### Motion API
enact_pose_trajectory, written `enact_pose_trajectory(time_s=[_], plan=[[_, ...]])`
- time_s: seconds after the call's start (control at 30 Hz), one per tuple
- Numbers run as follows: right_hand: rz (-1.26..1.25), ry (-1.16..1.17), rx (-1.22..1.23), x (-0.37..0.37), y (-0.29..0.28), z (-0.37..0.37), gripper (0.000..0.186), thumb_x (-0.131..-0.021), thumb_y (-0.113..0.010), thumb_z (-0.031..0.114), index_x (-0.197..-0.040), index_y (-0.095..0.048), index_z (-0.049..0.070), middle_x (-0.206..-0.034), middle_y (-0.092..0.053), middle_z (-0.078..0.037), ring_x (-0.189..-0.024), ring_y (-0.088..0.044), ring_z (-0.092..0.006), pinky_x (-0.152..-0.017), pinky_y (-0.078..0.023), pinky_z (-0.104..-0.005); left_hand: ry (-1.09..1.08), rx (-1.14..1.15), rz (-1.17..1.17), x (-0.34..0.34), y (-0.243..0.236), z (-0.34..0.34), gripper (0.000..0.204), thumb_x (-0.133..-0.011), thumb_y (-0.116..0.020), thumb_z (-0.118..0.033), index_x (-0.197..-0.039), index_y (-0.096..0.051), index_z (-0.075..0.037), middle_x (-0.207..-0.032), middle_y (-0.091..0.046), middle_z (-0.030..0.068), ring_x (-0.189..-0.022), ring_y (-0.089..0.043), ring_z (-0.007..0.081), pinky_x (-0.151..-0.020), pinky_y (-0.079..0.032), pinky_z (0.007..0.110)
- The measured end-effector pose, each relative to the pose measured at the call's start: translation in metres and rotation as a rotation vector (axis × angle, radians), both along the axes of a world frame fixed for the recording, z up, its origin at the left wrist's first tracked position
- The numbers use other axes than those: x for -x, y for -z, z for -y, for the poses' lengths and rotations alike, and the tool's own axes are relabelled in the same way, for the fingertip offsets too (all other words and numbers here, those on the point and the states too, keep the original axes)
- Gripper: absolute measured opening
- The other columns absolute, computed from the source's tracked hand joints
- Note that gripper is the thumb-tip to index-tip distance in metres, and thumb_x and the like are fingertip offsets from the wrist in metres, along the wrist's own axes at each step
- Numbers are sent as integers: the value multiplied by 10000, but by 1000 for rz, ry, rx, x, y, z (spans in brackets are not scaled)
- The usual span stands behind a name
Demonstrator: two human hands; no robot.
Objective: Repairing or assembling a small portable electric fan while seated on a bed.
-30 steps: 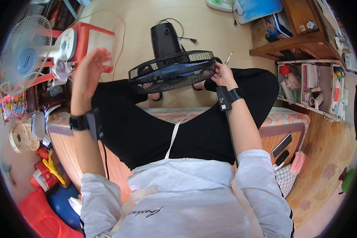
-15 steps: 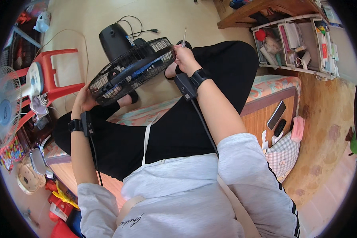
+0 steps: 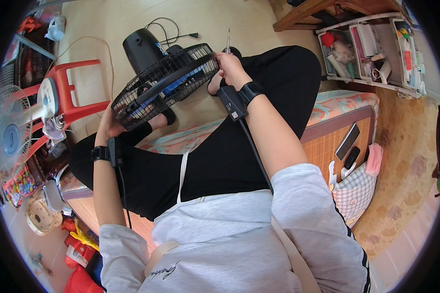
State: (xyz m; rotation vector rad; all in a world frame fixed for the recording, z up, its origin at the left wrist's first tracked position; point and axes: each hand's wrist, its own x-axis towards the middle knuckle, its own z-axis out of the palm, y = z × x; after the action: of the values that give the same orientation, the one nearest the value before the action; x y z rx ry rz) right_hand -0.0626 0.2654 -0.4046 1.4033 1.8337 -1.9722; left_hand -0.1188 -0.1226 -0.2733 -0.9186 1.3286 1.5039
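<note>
A black electric fan (image 3: pixel 168 80) is held between my two hands above the floor, its round wire cage tilted edge-on, with blue showing inside. My left hand (image 3: pixel 109 123) grips the cage's lower left rim, its fingers partly hidden behind it. At the upper right rim, my right hand (image 3: pixel 231 67) is closed on the cage. A thin screwdriver (image 3: pixel 228 40) sticks up from that same hand, metal shaft upward and handle mostly hidden. Beyond the cage is the fan's black cylindrical part (image 3: pixel 143 48), with a black power cord (image 3: pixel 176 38) and plug near it on the floor.
A red plastic stool (image 3: pixel 73 90) stands at left, with a white fan (image 3: pixel 11 139) next to it. At upper right is a white storage rack (image 3: pixel 376 58) full of small items. A phone (image 3: pixel 347 141) lies on the woven mat (image 3: pixel 344 128) to my right.
Both hands keep their hold on the fan, which has barely moved. The whole view has shifted slightly. The screwdriver still points up from my right hand.
</note>
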Motion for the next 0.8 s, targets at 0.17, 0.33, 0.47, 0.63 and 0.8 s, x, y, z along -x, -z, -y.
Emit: enact_pose_trajectory(time_s=[0.17, 0.33, 0.47, 0.63, 0.8], plan=[[-40, -40, 279, -7, -74, 4, 210, -889, -474, 156, -1038, -612, 101, -806, -474, 54, -723, -394, -80, -548, -302, -245, -28, 96, -9, -5, 2, 5, 580, -832, -440, -626, -1167, -560, -168, -1131, -541, 71, -991, -492, 261, -894, -325, 556], [-87, -108, 160, -9, -51, 1, 250, -893, -472, 147, -1102, -602, 104, -833, -491, 53, -714, -405, -78, -553, -315, -247, -46, 8, -1, -6, -1, 0, 460, -873, -452, -551, -1058, -534, -138, -1129, -491, 83, -938, -462, 257, -886, -353, 568], [-29, -45, 114, -6, -32, 0, 229, -912, -467, 179, -1086, -603, 120, -818, -497, 51, -701, -420, -75, -571, -343, -244, -29, 30, -29, -10, -7, -9, 492, -883, -409, -565, -1102, -523, -140, -1188, -489, 87, -1020, -470, 286, -895, -325, 571], [22, -169, 75, -4, -42, -3, 186, -923, -479, 272, -1011, -618, 185, -775, -553, 84, -681, -460, -57, -601, -350, -264, -46, 25, -28, -13, -6, -5, 598, -845, -409, -633, -1197, -521, -162, -1162, -505, 88, -1008, -464, 266, -887, -328, 544], [-37, -76, 195, -7, -47, -4, 228, -873, -496, 251, -1038, -624, 159, -798, -511, 40, -619, -444, -96, -480, -360, -240, -7, -94, -44, -9, -3, -3, 552, -841, -446, -599, -1159, -454, -148, -1260, -479, 109, -1116, -452, 317, -925, -269, 577]])
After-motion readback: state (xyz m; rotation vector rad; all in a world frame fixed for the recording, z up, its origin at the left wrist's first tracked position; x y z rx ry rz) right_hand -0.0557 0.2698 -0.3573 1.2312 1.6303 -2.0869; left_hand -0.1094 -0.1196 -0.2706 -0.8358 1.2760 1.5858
